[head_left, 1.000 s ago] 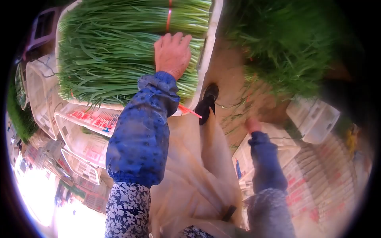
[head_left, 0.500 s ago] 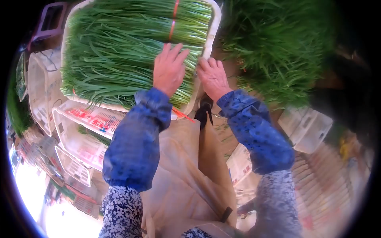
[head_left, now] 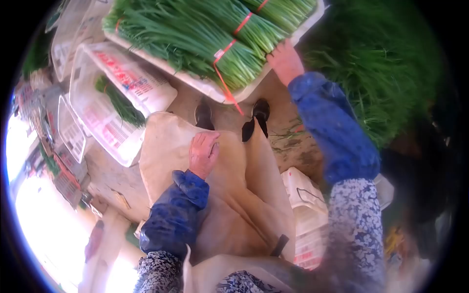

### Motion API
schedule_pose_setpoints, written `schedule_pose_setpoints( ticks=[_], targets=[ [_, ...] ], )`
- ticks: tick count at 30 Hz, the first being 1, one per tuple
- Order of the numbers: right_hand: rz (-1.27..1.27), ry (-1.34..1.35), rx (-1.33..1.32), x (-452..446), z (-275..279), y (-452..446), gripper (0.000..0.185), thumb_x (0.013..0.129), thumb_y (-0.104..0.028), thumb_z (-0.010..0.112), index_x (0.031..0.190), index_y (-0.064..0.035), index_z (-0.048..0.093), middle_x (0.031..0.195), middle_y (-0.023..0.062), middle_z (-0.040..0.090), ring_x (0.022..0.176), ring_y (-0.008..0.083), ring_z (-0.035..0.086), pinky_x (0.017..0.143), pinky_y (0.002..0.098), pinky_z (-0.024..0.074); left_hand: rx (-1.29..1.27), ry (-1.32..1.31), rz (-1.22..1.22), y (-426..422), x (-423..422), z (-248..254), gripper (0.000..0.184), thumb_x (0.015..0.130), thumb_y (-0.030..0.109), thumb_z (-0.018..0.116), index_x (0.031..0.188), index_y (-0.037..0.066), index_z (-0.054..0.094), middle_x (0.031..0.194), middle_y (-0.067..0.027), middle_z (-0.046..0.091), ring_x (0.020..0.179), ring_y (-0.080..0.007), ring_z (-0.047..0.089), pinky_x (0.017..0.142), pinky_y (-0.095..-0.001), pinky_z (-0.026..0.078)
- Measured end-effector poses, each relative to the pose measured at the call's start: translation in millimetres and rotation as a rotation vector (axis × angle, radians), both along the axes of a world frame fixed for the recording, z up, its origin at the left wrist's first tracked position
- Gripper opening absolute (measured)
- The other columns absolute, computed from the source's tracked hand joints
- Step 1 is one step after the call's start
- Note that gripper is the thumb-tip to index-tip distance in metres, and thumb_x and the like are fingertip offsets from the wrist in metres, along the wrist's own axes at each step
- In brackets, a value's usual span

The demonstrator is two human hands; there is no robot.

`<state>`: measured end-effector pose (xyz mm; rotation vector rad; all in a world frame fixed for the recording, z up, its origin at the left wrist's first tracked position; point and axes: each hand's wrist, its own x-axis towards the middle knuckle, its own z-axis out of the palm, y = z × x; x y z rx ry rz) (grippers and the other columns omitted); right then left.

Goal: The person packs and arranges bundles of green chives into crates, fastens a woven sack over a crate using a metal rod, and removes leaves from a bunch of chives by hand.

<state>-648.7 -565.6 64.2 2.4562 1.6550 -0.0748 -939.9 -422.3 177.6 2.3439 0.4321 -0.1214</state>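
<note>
A white plastic crate (head_left: 312, 19) at the top of the view is heaped with long green chives (head_left: 171, 34). Red ties (head_left: 244, 22) band them into bundles, pale stem ends toward the right. One loose tie end (head_left: 229, 95) dangles over the crate's near edge. My right hand (head_left: 286, 61) is closed over the crate's right rim, beside the stem ends; its fingertips are partly hidden. My left hand (head_left: 202, 154) hovers in front of the tan apron (head_left: 229, 190), its fingers curled in and nothing visible sticking out of them.
White crates (head_left: 105, 115) stand at the left, one with a few greens (head_left: 119, 102) inside. Loose greens (head_left: 371, 78) are piled at the right. A white container (head_left: 305, 195) sits beside the apron. Dark shoes (head_left: 261, 110) show on the floor below the crate.
My left hand has left the chives and drawn back toward my body, its fingers now curled. The crate appears turned and further up-right in view, with my right hand still at its rim.
</note>
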Motion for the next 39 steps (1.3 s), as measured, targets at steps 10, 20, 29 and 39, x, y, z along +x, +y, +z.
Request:
schedule_pose_setpoints(
  ticks=[10,20,29,39],
  targets=[
    [-0.033,-0.023,-0.085,-5,-13,7,0.01,0.074,-0.016,0.057,0.073,-0.0166,0.067,0.076,-0.0017,0.064,0.09,0.0173,0.053,0.083,0.0362,0.0339,0.035,0.092,0.116,36,-111,1,0.032,0.07,0.0,0.058,0.102,0.006,0.057,0.089,-0.0095,0.059,0.087,-0.0292,0.055,0.077,-0.0366,0.043],
    [-0.197,0.072,-0.197,-108,14,9,0.014,0.073,-0.017,0.056,0.08,-0.0129,0.066,0.083,0.0042,0.065,0.089,0.0227,0.053,0.081,0.0396,0.0338,0.047,-0.003,0.303,122,-142,-1,0.018,0.077,0.005,0.06,0.096,0.005,0.062,0.087,-0.0117,0.063,0.084,-0.0285,0.06,0.074,-0.0354,0.047],
    [-0.404,0.291,0.033,-275,-12,23,0.01,0.073,-0.012,0.052,0.074,-0.0102,0.062,0.071,0.009,0.061,0.078,0.0269,0.055,0.071,0.0403,0.0399,0.164,0.123,0.158,167,-251,22,0.054,0.069,0.003,0.06,0.121,0.005,0.048,0.118,-0.0178,0.049,0.11,-0.0359,0.044,0.094,-0.0434,0.035],
    [-0.46,0.26,-0.04,-261,-35,15,0.008,0.069,-0.008,0.058,0.066,-0.0084,0.065,0.065,0.0135,0.062,0.064,0.031,0.062,0.064,0.0404,0.0458,0.444,0.293,0.499,188,-319,-35,0.08,0.061,0.013,0.071,0.133,0.011,0.036,0.133,-0.0158,0.038,0.123,-0.0339,0.036,0.1,-0.0432,0.031]
  ],
)
